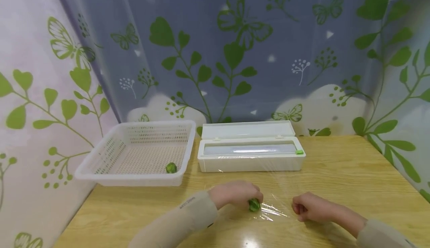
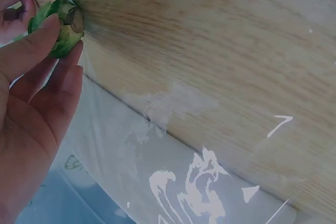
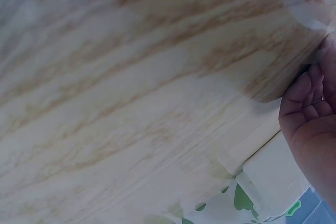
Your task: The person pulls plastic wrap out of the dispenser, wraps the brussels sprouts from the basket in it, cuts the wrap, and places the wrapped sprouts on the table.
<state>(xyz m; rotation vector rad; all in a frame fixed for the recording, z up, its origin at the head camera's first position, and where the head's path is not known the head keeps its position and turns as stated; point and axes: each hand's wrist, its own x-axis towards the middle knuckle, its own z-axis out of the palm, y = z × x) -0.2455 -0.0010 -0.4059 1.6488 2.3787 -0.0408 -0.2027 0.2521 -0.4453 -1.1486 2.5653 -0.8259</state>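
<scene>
A green Brussels sprout [image 1: 254, 205] is pinched between the thumb and fingers of my left hand [image 1: 238, 194], low over the table. In the left wrist view, the pale cut stem of the Brussels sprout [image 2: 76, 20] faces outward, and clear cling film [image 2: 157, 108] gathers in creases beside it. My right hand [image 1: 314, 207] is a short way to the right, fingers curled and pinching the film's edge. The film runs back from both hands to a white dispenser box [image 1: 252, 164]. Inside that box lies the film roll [image 1: 248, 149], under a raised lid.
To the left of the dispenser stands a white perforated basket [image 1: 134, 179] with another sprout [image 1: 171, 167] in its near right corner. A small green slider [image 1: 299, 152] sits at the box's right end. Behind the wooden table [image 1: 349, 169] hangs a printed curtain [image 1: 208, 46].
</scene>
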